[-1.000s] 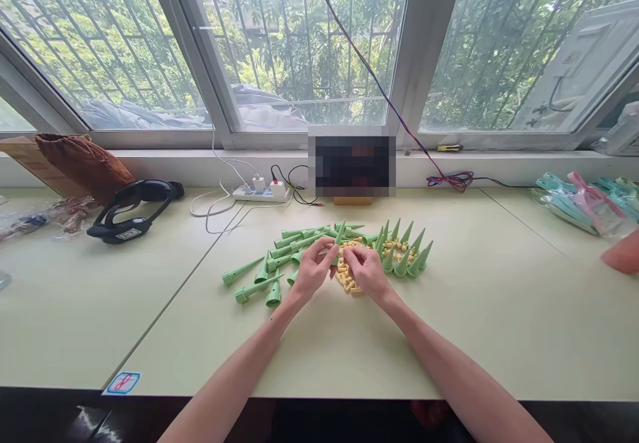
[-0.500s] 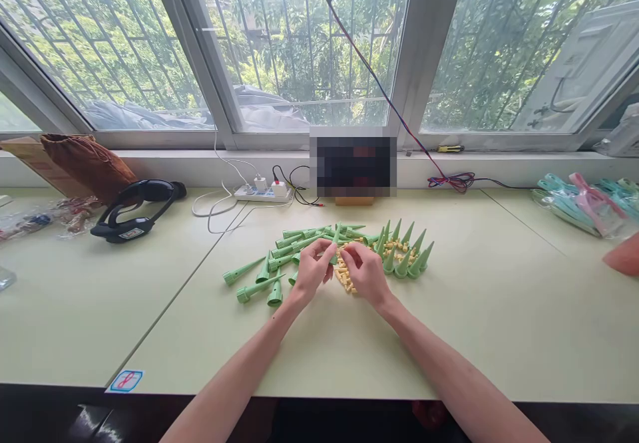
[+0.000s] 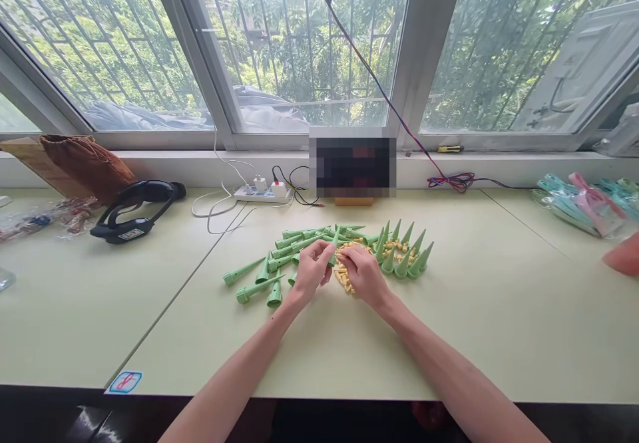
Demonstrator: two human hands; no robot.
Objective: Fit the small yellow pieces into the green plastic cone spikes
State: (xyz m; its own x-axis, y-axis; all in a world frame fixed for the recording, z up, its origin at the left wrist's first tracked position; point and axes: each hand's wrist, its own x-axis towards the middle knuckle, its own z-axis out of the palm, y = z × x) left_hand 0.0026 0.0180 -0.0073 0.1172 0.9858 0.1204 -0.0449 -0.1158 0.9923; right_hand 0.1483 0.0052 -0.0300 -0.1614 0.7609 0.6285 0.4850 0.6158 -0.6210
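Observation:
My left hand is closed around a green plastic spike, which is held upright with its tip above the thumb. Close beside it, my right hand pinches a small yellow peg at the spike's side; the fingers partly hide it. Under and between the hands lies a pile of yellow pegs. Several green spikes with capped, wide ends lie loosely to the left and behind. On the right, several more spikes stand point up in a cluster, with yellow pegs among them.
Black headphones and a brown drawstring bag lie at the left. A white power strip with cables sits at the back. A blurred dark screen stands behind the spikes. Bagged teal and pink items lie far right.
My right hand has shifted slightly left, bringing its fingertips up to the spike in my left hand. The left hand and the loose spikes look the same.

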